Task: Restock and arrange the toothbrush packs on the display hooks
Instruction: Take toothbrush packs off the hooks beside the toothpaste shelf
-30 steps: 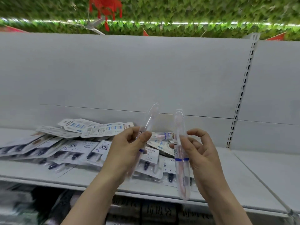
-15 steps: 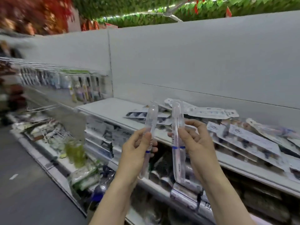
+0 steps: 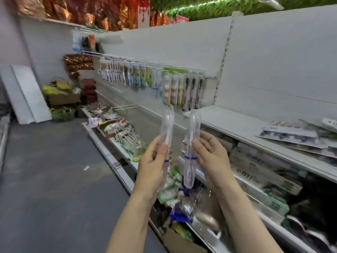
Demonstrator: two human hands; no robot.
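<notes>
A single wide-angle view from head height looks forward and down along a shop aisle. Both forearms rise from the bottom edge, close to the lens. The shelf (image 3: 246, 128) runs along the right, the floor (image 3: 45, 179) spreads left, and hanging packs (image 3: 145, 77) sit farther off.

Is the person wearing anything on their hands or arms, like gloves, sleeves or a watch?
No. The left hand and the right hand are bare, with no gloves or rings visible. Both forearms are uncovered down to the bottom edge of the picture: no sleeves, watch or bracelet show.
</notes>
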